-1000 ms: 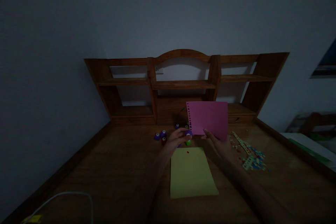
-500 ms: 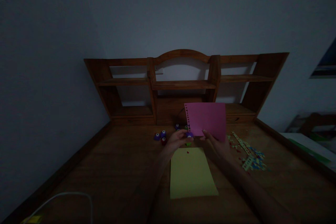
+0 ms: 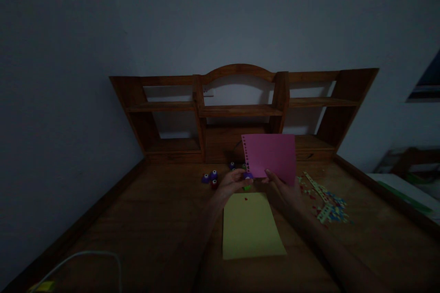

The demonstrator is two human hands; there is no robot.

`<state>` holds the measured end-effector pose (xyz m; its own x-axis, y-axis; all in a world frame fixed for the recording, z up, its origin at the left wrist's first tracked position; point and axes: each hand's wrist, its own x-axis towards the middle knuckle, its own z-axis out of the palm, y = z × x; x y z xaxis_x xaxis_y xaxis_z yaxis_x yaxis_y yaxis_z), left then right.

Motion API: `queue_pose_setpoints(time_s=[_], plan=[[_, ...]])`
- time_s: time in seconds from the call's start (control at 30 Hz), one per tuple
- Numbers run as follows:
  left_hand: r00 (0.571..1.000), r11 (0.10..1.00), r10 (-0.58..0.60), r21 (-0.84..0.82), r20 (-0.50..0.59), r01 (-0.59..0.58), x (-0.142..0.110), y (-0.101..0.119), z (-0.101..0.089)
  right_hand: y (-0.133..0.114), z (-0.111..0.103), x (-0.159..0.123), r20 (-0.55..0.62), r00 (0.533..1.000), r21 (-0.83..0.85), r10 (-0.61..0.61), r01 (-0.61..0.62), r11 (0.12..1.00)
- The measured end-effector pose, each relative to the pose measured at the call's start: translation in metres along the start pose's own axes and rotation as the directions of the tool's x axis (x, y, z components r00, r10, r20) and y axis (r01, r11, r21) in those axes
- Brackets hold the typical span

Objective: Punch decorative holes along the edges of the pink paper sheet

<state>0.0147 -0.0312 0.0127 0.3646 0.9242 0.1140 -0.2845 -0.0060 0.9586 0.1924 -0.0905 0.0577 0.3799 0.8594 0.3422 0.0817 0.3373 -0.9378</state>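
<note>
My left hand (image 3: 231, 183) is closed on a small purple craft punch (image 3: 248, 176) at the lower left corner of a pink sheet of paper (image 3: 271, 155). Cut-out holes run down the sheet's left edge. My right hand (image 3: 282, 187) pinches the bottom edge of this sheet, thumb in front, and holds it upright above the desk. Below the hands lies a yellow sheet of paper (image 3: 252, 229), with a tiny red cut-out (image 3: 246, 199) near its top edge. Something bright green (image 3: 246, 187) shows just under the purple punch; its kind is unclear.
Several punches (image 3: 213, 176), purple and red, stand left of my left hand, others behind it. At right lies a pile of small coloured cut-outs (image 3: 335, 210) with punched strips (image 3: 315, 186). A wooden shelf unit (image 3: 240, 111) closes the desk's back. A white cable (image 3: 92, 252) curves at front left.
Almost nothing differs. Both hands, the punch and the pink sheet keep nearly the same place, with only a very slight shift at the punch.
</note>
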Motion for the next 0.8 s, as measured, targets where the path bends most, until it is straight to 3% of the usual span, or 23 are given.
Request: queue_pose_setpoints(time_s=[0.1,0.47,0.8], plan=[[1.0,1.0,0.002,0.013,-0.01,-0.002,-0.001,0.001,0.0,-0.002,-0.001,0.0,0.072,0.996,0.013,0.055,-0.056,0.998],[0.997,0.998,0.055,0.034,0.055,-0.057,-0.006,0.002,0.004,-0.003,-0.003,0.0,0.074,0.992,0.018,0.098,-0.099,0.995],[0.998,0.996,0.003,0.087,-0.057,0.002,-0.011,0.005,0.006,0.009,0.0,0.0,0.129,0.985,0.146,0.118,-0.136,0.98]])
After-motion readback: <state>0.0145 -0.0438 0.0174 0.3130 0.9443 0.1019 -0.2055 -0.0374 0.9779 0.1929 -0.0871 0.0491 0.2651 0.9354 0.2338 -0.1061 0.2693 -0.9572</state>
